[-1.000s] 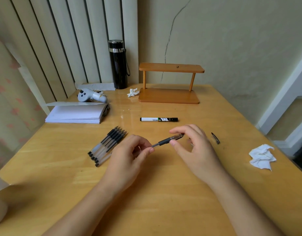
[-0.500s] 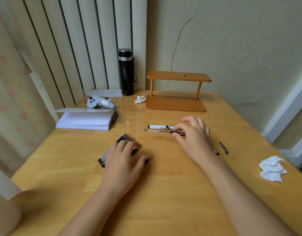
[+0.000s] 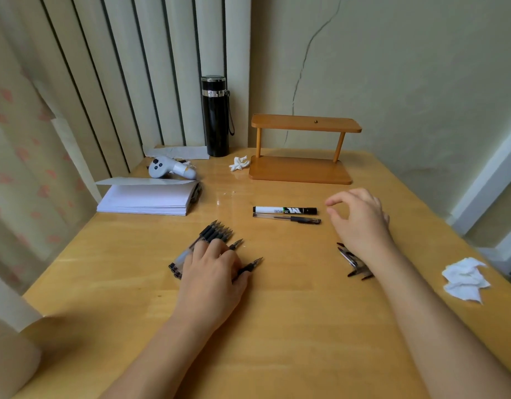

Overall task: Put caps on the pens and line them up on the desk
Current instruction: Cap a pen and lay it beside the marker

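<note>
A capped black gel pen (image 3: 289, 218) lies flat on the wooden desk (image 3: 291, 312), parallel to and just in front of a white-and-black marker (image 3: 283, 210). My right hand (image 3: 359, 220) hovers to the right of them, fingers apart and holding nothing. Several loose black caps (image 3: 349, 259) lie by my right wrist, partly hidden by it. A bundle of uncapped pens (image 3: 217, 233) lies left of centre, tips pointing up and right. My left hand (image 3: 212, 272) rests over the bundle's near end, closed on one uncapped pen (image 3: 253, 264) whose tip sticks out past the thumb.
A wooden two-tier stand (image 3: 300, 171) and a black flask (image 3: 215, 116) are at the back. A paper stack (image 3: 145, 197) and a grey controller (image 3: 169, 168) sit back left. Crumpled tissue (image 3: 464, 279) lies near the right edge, a small one (image 3: 239, 164) by the stand.
My right hand carried the capped pen to the marker, laid it beside it and let go. My left hand went down to the bundle and closed on another pen.
</note>
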